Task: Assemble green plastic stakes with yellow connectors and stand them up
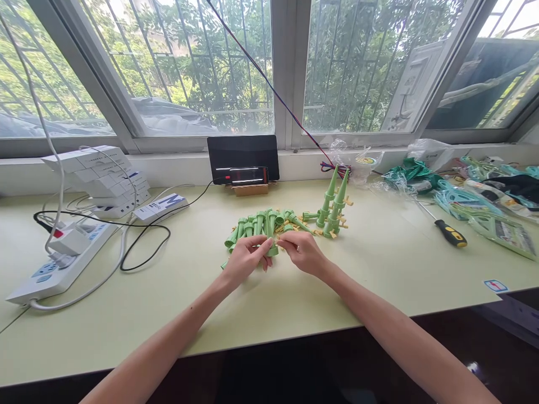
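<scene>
A heap of green plastic spikes (261, 224) with small yellow parts lies in the middle of the pale green table (177, 303). My left hand (244, 257) pinches one green spike (272, 247) at the heap's near edge. My right hand (304, 251) meets it from the right, fingers closed on the same piece or on a small yellow part; which one is hidden. Two assembled green spikes (334, 205) stand upright just right of the heap.
A phone on a stand (247, 175) and a dark tablet (243, 154) sit at the back. White power strip (59, 261), cables and white boxes (99, 174) lie left. A screwdriver (450, 233) and teal packaged items (484, 210) lie right.
</scene>
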A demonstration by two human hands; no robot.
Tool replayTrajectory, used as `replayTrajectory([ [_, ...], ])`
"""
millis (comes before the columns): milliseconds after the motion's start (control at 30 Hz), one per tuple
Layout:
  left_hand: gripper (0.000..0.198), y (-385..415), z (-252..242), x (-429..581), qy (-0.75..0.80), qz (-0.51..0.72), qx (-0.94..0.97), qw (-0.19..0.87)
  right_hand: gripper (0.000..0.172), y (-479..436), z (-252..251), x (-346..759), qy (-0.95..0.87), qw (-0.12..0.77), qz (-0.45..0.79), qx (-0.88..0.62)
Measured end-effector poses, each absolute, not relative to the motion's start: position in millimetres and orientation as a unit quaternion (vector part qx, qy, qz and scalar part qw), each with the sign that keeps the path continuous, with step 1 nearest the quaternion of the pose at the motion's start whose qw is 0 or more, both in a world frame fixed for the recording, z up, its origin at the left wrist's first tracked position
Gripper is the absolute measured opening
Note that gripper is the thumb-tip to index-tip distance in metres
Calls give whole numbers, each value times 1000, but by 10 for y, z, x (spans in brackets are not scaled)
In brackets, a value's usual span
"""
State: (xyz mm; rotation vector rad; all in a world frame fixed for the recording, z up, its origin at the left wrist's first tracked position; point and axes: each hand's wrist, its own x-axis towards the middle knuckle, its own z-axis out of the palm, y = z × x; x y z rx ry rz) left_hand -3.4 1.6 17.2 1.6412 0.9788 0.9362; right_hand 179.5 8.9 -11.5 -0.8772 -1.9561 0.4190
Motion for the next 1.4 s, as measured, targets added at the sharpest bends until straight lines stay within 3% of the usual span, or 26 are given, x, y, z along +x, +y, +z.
replayTrajectory([
  [567,28,5,183,-59,397,417,652,493,32,81,-71,1820,-773,470,216,-367],
  [667,29,23,170,-65,400,439,646,479,37,88,-73,1828,-756,485,206,-388],
  [767,30,40,171,-62,409,463,621,483,30,118,-119,1828,-742,492,177,-420],
  [967,36,58,159,-43,406,485,580,514,12,185,-231,1824,-759,446,149,-450],
  [1400,35,30,134,-31,426,450,639,456,9,203,-283,1835,-784,364,129,-486],
])
